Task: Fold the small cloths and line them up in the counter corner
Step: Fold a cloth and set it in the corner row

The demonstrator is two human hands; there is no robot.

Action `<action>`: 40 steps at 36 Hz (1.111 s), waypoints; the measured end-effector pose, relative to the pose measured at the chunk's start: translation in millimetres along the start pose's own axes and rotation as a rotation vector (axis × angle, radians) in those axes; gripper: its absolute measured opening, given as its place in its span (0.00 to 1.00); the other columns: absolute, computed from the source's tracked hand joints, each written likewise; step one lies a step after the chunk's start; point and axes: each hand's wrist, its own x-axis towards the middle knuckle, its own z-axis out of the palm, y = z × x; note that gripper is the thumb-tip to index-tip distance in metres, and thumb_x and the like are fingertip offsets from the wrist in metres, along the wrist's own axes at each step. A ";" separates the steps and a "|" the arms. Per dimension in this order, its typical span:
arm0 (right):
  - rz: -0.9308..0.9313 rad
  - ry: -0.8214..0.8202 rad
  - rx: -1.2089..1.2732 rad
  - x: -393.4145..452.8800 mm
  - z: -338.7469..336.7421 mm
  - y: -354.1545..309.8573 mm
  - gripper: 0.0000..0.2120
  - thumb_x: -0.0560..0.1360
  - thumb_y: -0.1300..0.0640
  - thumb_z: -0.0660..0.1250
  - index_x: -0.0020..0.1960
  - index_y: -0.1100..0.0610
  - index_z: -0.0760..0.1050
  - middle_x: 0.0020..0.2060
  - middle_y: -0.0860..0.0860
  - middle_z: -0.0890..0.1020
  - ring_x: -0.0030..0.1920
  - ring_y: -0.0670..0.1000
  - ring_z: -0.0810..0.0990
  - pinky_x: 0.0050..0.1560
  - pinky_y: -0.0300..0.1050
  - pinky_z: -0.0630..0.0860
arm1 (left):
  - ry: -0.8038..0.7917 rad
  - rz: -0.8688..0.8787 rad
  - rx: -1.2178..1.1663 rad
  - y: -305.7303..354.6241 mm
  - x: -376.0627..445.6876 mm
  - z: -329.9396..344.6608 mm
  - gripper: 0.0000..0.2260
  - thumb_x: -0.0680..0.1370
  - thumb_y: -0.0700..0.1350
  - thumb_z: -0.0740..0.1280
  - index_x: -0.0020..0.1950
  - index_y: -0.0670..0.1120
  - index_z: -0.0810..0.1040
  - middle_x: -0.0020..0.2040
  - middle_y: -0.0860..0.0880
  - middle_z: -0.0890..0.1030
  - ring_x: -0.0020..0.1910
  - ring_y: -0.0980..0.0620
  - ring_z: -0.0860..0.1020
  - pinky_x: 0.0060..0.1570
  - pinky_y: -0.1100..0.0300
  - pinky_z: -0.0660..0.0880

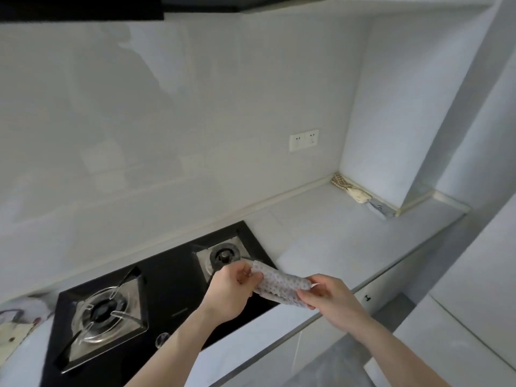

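Note:
A small white cloth with grey dots (280,283) is stretched between both hands, above the right edge of the stove. My left hand (230,291) grips its left end and my right hand (332,301) grips its right end. Far off in the counter corner, three folded cloths lie in a row along the side wall: a beige checked cloth (339,180) deepest in the corner, a cream cloth (360,195) beside it, and a grey cloth (378,208) nearest the wall's end.
A black gas stove (167,286) with two burners fills the counter's left part. More patterned cloth (16,325) lies at the far left edge. A white counter (321,233) stretches right of the stove to the corner. Wall sockets (304,139) sit above it.

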 end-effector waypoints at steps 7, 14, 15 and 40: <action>0.022 0.021 -0.049 42.8 -71.3 25.3 0.05 0.76 0.49 0.72 0.45 0.50 0.82 0.32 0.49 0.83 0.32 0.41 0.78 0.35 0.35 0.69 | 0.019 -0.071 0.072 33.1 62.1 52.0 0.15 0.79 0.57 0.69 0.39 0.47 0.76 0.35 0.45 0.81 0.33 0.48 0.76 0.37 0.52 0.74; 0.079 0.103 0.060 82.6 -100.0 46.5 0.04 0.77 0.56 0.71 0.45 0.55 0.81 0.28 0.49 0.80 0.26 0.43 0.71 0.30 0.35 0.65 | -0.046 -0.074 0.173 54.1 124.8 71.8 0.19 0.78 0.60 0.69 0.34 0.49 0.72 0.30 0.54 0.73 0.31 0.54 0.71 0.34 0.58 0.67; 0.090 0.117 0.065 89.0 -102.6 51.5 0.04 0.77 0.56 0.71 0.45 0.55 0.81 0.27 0.49 0.80 0.26 0.43 0.71 0.30 0.36 0.66 | -0.072 -0.067 0.190 55.9 132.9 74.0 0.20 0.78 0.60 0.68 0.34 0.48 0.72 0.30 0.53 0.73 0.31 0.54 0.71 0.34 0.58 0.67; 0.775 0.709 0.416 267.7 -295.2 239.5 0.13 0.81 0.64 0.61 0.61 0.71 0.74 0.48 0.63 0.79 0.42 0.59 0.76 0.34 0.47 0.75 | -0.188 -0.135 0.186 87.2 305.0 144.8 0.07 0.79 0.52 0.68 0.45 0.51 0.81 0.42 0.54 0.83 0.42 0.57 0.80 0.41 0.64 0.75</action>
